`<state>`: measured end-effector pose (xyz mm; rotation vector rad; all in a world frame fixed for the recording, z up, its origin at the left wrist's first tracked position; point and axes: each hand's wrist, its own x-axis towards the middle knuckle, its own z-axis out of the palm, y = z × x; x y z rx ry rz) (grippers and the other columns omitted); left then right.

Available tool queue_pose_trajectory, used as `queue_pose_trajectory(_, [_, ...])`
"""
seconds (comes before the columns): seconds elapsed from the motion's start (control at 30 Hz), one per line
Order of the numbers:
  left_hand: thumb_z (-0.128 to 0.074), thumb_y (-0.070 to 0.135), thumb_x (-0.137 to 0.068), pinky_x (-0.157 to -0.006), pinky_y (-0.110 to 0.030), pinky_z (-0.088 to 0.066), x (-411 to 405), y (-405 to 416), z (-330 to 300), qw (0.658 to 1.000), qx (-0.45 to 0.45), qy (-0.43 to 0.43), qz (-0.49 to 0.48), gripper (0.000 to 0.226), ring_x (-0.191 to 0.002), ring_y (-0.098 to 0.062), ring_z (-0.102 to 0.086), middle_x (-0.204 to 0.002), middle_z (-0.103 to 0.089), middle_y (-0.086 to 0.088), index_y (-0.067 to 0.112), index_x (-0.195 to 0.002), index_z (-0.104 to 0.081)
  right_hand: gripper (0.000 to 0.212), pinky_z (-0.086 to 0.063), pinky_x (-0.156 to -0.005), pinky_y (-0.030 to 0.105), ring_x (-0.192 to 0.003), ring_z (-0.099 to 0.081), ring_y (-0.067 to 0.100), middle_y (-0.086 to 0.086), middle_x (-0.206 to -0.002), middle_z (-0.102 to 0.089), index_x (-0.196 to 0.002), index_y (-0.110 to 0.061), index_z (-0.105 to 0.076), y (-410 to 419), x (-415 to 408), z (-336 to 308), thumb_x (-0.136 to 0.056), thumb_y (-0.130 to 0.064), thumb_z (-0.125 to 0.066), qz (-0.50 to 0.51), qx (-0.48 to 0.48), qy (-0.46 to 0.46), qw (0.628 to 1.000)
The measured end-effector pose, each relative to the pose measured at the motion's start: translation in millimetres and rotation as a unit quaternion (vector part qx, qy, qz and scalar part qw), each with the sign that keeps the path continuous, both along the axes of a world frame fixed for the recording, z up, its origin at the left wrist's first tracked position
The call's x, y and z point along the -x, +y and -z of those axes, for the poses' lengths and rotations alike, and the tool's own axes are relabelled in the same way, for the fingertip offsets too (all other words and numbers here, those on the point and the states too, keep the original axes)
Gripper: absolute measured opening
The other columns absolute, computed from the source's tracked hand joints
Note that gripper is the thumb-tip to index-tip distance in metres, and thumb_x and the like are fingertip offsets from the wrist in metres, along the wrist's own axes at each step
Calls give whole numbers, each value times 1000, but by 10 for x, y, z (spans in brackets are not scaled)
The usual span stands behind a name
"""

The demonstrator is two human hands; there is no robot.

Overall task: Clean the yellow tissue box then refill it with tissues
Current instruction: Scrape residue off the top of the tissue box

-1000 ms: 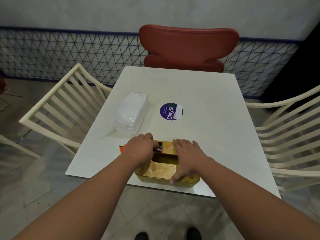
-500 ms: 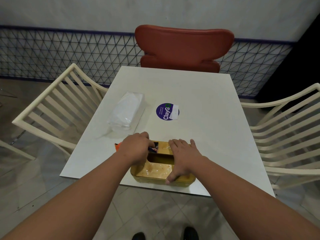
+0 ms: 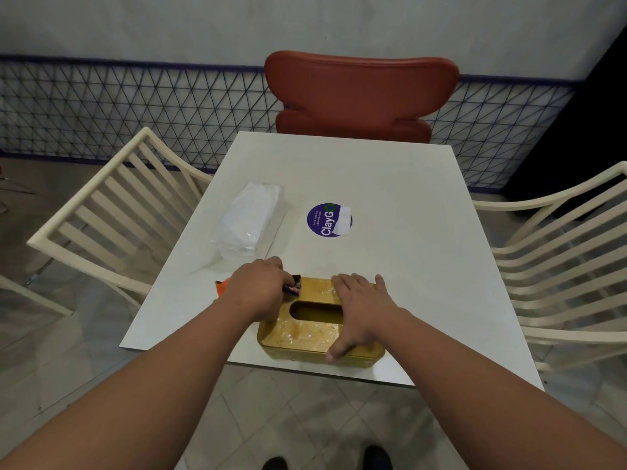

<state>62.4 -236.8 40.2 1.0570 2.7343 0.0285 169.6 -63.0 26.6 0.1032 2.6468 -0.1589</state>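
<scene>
The yellow tissue box (image 3: pixel 307 335) lies at the near edge of the white table (image 3: pixel 390 205), its oval slot facing up and pale specks on its lid. My left hand (image 3: pixel 258 290) grips a dark and orange cloth (image 3: pixel 294 286) against the box's far left corner. My right hand (image 3: pixel 361 308) lies flat over the right half of the lid, thumb hooked over the near side. A clear-wrapped pack of white tissues (image 3: pixel 249 220) sits to the left, beyond the box.
A round purple sticker (image 3: pixel 328 220) marks the table's middle. A red chair (image 3: pixel 359 96) stands at the far side, and cream slatted chairs flank the left (image 3: pixel 101 212) and right (image 3: pixel 563 266). My shoes (image 3: pixel 325 459) show on the tiled floor.
My left hand with the cloth has shifted slightly on the box's far left corner. My right hand keeps its hold on the lid. The camera view has drifted a little.
</scene>
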Motion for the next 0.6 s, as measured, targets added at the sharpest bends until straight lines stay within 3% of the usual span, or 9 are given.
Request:
queue_pose_trajectory(0.17, [-61,26,-91,-74,-25,-43,-142,221,31,998,-8,13,60,38,-95,-17,-52,-116,-55,4,34,-127,-59,141,-1,-116,60,-148,-4,26,1,-161,-5,-152,-21,3,3,1,10,-48,-82,-69,1,-4,1,1000])
queue_pose_trajectory(0.37, [-58,36,-93,-78,-27,-50,50,-7,-22,1000,9,-3,-5,33,-96,-16,-54,-113,-55,5,35,-126,-61,142,2,-116,60,-148,2,28,1,-161,-2,-152,-21,5,17,0,20,-48,-83,-67,-1,-2,-4,1000])
queue_pose_trajectory(0.6, [-59,26,-91,-68,-26,-35,-129,338,-17,998,-3,27,61,37,-97,-19,-53,-114,-55,2,33,-127,-60,142,3,-116,58,-148,1,28,0,-161,-3,-152,-22,5,25,5,40,-47,-82,-68,4,5,-1,1000])
